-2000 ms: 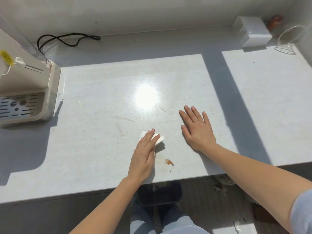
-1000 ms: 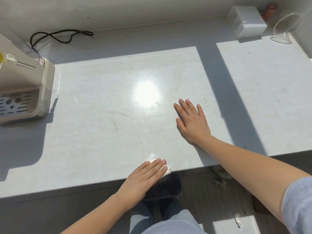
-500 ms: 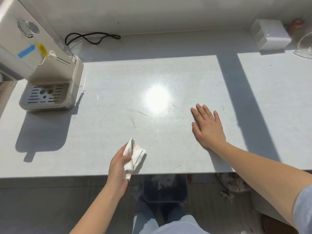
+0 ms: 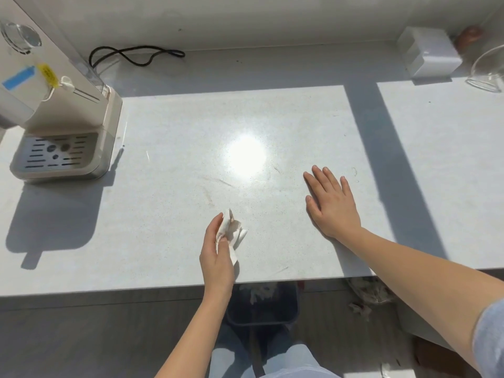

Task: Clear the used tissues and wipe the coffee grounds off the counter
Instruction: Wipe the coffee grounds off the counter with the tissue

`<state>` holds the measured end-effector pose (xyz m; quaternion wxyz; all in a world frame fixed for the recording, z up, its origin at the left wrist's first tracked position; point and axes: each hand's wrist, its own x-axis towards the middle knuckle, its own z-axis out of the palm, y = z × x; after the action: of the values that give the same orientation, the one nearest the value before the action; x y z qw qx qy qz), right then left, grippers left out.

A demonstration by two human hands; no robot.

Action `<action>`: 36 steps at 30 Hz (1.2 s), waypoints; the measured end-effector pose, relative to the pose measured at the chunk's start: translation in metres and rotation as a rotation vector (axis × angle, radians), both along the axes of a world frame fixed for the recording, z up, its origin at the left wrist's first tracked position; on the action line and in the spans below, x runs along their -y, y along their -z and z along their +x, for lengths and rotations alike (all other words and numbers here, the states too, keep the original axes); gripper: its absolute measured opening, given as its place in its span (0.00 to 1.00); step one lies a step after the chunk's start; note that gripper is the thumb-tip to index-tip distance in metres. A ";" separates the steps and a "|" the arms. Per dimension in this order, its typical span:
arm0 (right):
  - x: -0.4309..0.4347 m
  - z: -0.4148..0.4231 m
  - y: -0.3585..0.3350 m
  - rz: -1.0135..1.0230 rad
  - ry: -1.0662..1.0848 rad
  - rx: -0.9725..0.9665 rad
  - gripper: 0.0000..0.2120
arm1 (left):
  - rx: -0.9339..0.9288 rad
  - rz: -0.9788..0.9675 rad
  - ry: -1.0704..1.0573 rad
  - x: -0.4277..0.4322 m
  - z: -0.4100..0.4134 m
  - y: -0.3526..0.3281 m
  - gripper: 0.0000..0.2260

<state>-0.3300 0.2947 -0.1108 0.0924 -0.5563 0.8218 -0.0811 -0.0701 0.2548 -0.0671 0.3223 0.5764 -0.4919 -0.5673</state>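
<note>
My left hand (image 4: pixel 216 257) pinches a crumpled white tissue (image 4: pixel 231 231) with brownish stains, held just above the pale counter (image 4: pixel 163 214) near its front edge. My right hand (image 4: pixel 331 205) lies flat, palm down and fingers spread, on the counter to the right of the tissue. Faint brown smears (image 4: pixel 208 196) mark the counter beyond the tissue. Below the counter edge stands a dark bin (image 4: pixel 263 306) with crumpled tissues inside.
A beige coffee machine (image 4: pixel 58 118) with a drip tray stands at the left, its black cord (image 4: pixel 136 54) looped by the wall. A white box (image 4: pixel 431 51) and a clear glass vessel (image 4: pixel 488 69) sit at the back right. Scraps of tissue (image 4: pixel 368 294) lie on the floor.
My left hand swept the tissue to the counter's front edge, then lifted it crumpled and moved slightly inward. The brown spot near the edge is gone. My right hand stayed flat.
</note>
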 end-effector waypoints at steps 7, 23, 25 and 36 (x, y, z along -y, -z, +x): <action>-0.001 0.000 0.000 -0.004 0.002 0.002 0.27 | 0.603 -0.483 0.359 0.007 0.035 0.031 0.30; 0.000 0.002 -0.002 -0.001 -0.002 0.003 0.27 | 0.835 -0.762 1.343 -0.047 -0.044 0.016 0.28; -0.001 0.001 -0.002 0.004 -0.001 0.009 0.28 | 0.863 -0.717 1.229 -0.029 -0.022 0.021 0.29; -0.001 0.001 0.002 0.028 0.011 -0.014 0.28 | 1.125 -0.200 0.364 0.087 0.102 0.028 0.31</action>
<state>-0.3291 0.2958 -0.1124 0.0937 -0.5511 0.8265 -0.0661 0.0319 0.1677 -0.0950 -0.0373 0.6617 -0.7287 -0.1722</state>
